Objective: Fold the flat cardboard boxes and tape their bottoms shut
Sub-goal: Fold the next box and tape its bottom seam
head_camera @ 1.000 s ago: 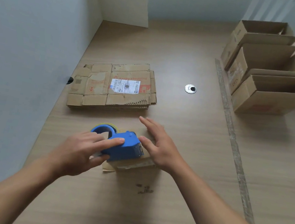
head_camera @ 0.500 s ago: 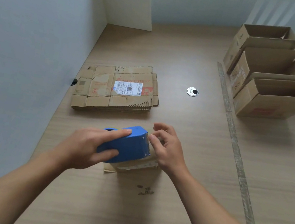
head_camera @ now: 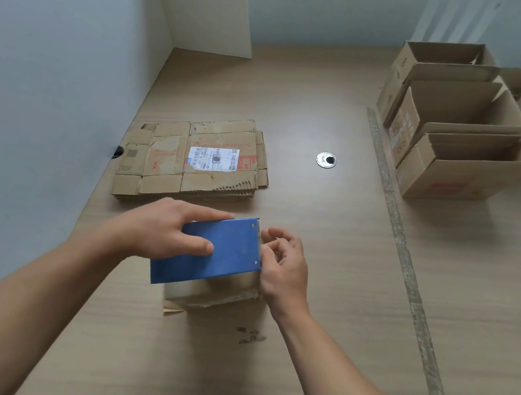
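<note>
One smooth blue boxy tape dispenser [head_camera: 229, 256], clasped in the left hand [head_camera: 158, 235]; right hand [head_camera: 284, 269] grip curled, hold unclear

My left hand [head_camera: 160, 232] grips the tape dispenser [head_camera: 227, 257] from the left, index finger along its far edge and thumb across its upper face. My right hand [head_camera: 286, 269] is curled, fingertips [head_camera: 275, 234] at the dispenser's right end; whether they pinch anything, I cannot tell. Both forearms reach in from the tabletop's near edge.
</note>
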Motion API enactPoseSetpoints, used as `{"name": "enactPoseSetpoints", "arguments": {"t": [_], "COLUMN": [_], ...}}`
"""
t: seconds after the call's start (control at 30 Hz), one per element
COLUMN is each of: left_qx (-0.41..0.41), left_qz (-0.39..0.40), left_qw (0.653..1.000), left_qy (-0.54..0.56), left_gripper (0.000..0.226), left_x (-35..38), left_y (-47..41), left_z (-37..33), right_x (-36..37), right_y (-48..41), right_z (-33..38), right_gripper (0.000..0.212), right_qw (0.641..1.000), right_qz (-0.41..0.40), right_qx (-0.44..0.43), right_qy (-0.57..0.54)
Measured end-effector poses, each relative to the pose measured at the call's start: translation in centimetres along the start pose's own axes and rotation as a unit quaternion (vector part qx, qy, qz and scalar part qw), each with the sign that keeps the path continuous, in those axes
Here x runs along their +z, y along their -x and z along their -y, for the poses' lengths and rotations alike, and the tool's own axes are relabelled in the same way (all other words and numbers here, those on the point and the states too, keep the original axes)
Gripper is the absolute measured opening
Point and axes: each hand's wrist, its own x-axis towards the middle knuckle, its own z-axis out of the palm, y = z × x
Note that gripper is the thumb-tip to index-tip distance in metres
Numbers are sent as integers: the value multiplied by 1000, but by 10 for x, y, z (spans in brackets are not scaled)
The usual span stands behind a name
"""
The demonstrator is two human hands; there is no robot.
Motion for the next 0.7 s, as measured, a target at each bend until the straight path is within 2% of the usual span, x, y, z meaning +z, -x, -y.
{"name": "enactPoseSetpoints", "arguments": {"t": [0.1, 0.2, 0.4, 0.57, 0.7], "left_qx": [-19, -40, -70, -102, -115], "left_qz": [13, 18, 42, 72, 88], "left_qw": [1000, 999, 995, 990, 987], "left_qy": [9, 25, 60, 66, 65], "left_gripper": [51, 56, 51, 47, 43], "left_x": [-5, -7, -14, -19, -12], "left_y": [4, 12, 35, 42, 35], "left_z": [2, 5, 25, 36, 37], "right_x": [2, 3, 4, 5, 7], "right_y": [-1, -3, -4, -2, -3], "right_z": [0, -2, -2, -2, -1], "right_gripper": [28, 30, 29, 29, 30], "right_qw": [998, 994, 994, 998, 997], "right_qz": [36, 61, 59, 55, 26], "right_qx": [-25, -48, -39, 0, 59], "right_qy": [41, 82, 79, 41, -41]}}
